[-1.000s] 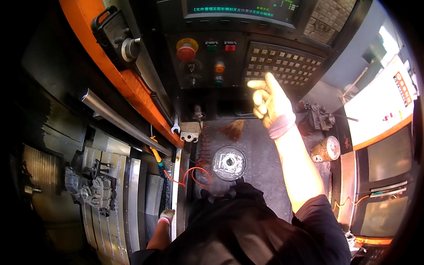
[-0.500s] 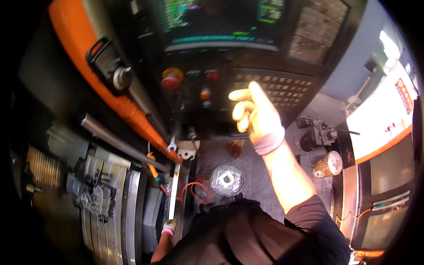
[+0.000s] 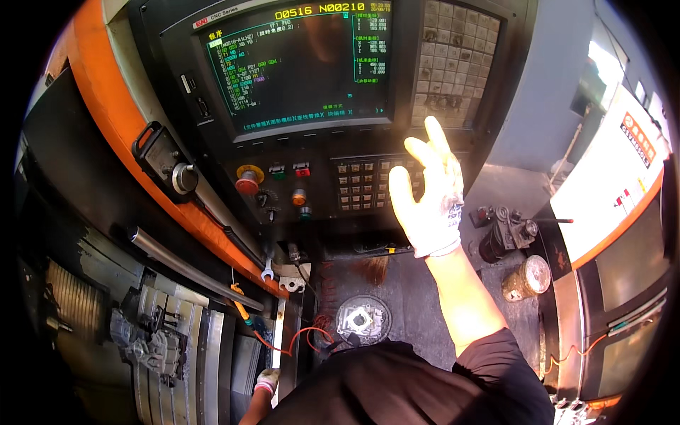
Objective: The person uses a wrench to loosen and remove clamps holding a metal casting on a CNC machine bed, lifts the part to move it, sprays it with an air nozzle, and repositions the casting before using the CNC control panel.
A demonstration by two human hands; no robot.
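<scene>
A dark, rust-stained metal floor [image 3: 418, 297] lies below a machine control panel [image 3: 354, 177] whose screen [image 3: 297, 67] glows with green text. The gloved right hand [image 3: 428, 188] is raised, fingers spread, empty, just before the grey keypad [image 3: 361, 183]. The left hand [image 3: 266, 381], low near the sliding door rail [image 3: 281, 347], seems closed; its grip is unclear. An orange-and-white cabinet [image 3: 609, 191] stands at right.

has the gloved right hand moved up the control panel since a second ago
Yes. The right hand has risen against the control panel, from below the small keypad to over its right edge, fingertips reaching toward the upper keyboard.
</scene>
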